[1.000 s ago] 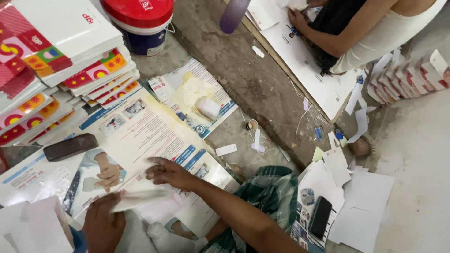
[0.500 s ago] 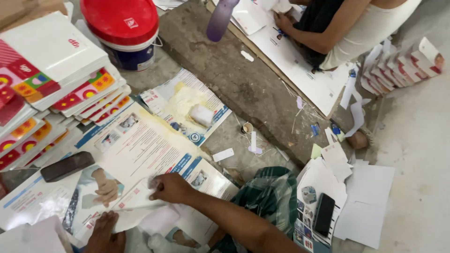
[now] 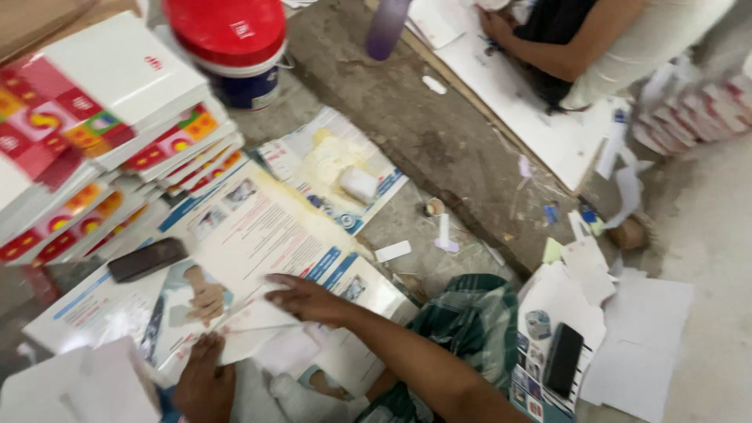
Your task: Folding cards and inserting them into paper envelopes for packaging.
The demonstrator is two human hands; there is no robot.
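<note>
My right hand lies flat, fingers together, pressing a white folded sheet onto a large printed poster spread on the floor. My left hand holds the near edge of the same white sheet from below, at the bottom of the view. A dark phone rests on the poster to the left of both hands. Crumpled white paper sits just under my right wrist.
Stacks of white and red printed booklets stand at left, a red-lidded bucket behind them. A glue-smeared sheet with a white block lies ahead. Another person's arm works on a white board top right. A second phone lies on loose papers at right.
The view has drifted slightly up and left. My right hand has slid a little along the white sheet; my left hand keeps its hold at the sheet's near edge.
</note>
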